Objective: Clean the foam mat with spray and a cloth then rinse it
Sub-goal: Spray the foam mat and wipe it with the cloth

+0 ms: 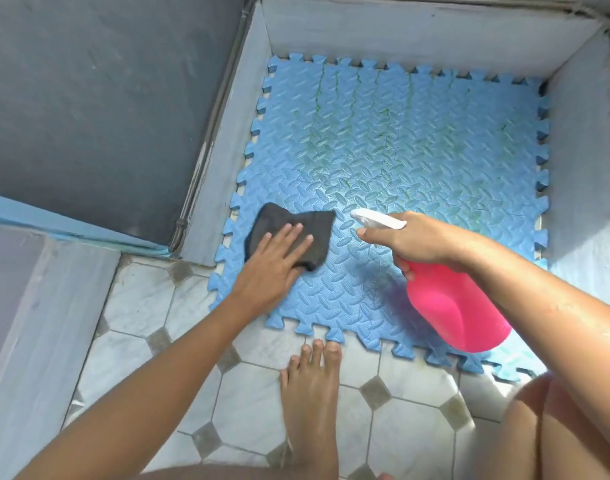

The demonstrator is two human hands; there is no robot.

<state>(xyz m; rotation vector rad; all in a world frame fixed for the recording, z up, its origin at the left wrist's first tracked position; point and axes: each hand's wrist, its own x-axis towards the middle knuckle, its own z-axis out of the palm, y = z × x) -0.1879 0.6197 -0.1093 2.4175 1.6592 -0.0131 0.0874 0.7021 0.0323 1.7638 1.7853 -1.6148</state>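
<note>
A blue foam mat [400,150] with puzzle-cut edges lies flat on the floor in a walled corner; greenish streaks mark its far half. A dark grey cloth [314,225] rests on the mat's near left part. My left hand [275,261] lies flat on the cloth, fingers spread, pressing it down. My right hand [417,239] grips the neck of a pink spray bottle [459,306] with a white trigger head [376,220], held above the mat with the nozzle pointing left toward the cloth. One finger is on the trigger.
Low pale walls [580,168] enclose the mat at the back, left and right. Grey-and-white tiled floor [140,299] lies in front. My bare foot [312,386] stands at the mat's near edge, my knee [556,427] at the lower right.
</note>
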